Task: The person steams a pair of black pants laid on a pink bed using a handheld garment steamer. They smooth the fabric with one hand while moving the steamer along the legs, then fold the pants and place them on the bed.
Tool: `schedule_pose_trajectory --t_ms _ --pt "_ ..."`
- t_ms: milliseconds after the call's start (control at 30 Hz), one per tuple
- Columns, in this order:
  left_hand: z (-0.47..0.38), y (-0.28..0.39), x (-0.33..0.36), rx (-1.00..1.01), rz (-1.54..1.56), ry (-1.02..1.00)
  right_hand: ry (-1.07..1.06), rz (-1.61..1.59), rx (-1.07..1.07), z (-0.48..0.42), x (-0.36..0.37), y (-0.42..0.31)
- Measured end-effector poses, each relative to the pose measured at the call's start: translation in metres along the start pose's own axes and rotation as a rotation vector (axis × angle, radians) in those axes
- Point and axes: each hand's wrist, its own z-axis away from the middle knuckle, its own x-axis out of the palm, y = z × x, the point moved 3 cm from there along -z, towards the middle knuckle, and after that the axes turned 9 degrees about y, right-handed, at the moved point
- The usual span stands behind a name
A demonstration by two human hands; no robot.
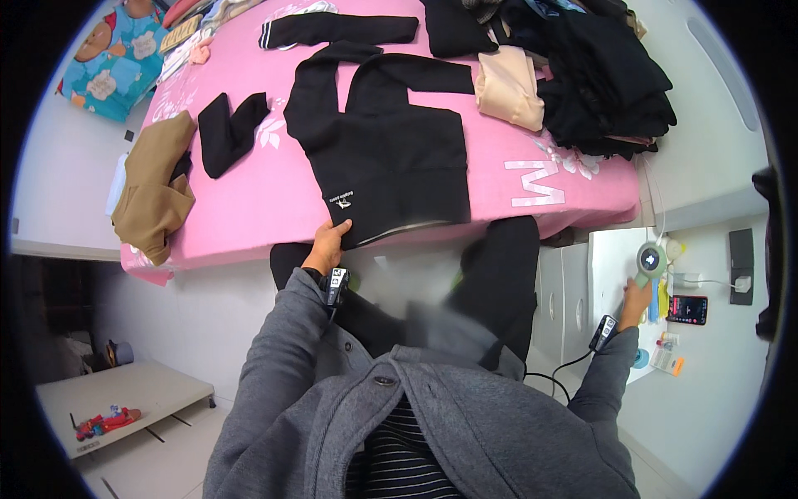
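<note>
Black pants (399,146) lie spread on the pink bedsheet (268,199), with their legs folded away from me and the waistband toward me. Small white print marks one corner of the waistband. My left hand (328,244) pinches that corner at the bed's near edge, thumb on top and fingers hidden beneath. Far to the right, my right hand (634,302) is around the handle of a pale green handheld device (650,261) with a round dark display, probably a fabric shaver. It is above the white bedside cabinet (608,256). Both wrists carry small strapped-on devices.
A tall stack of dark clothes (614,87) and a folded beige garment (510,90) are on the bed's right. Brown clothing (156,187) and a folded black garment (229,132) lie left. Beside the device are a phone (687,310) and a plugged-in charger (742,284).
</note>
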Motion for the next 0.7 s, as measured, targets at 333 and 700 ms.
schedule_pose_trajectory --t_ms 333,700 --pt "0.006 -0.014 -0.008 -0.038 0.136 -0.057 -0.992 -1.121 0.380 0.157 0.109 -0.304" --pt "0.012 -0.029 -0.034 -0.099 0.097 -0.123 -1.157 -0.833 0.649 0.296 0.205 -0.346"
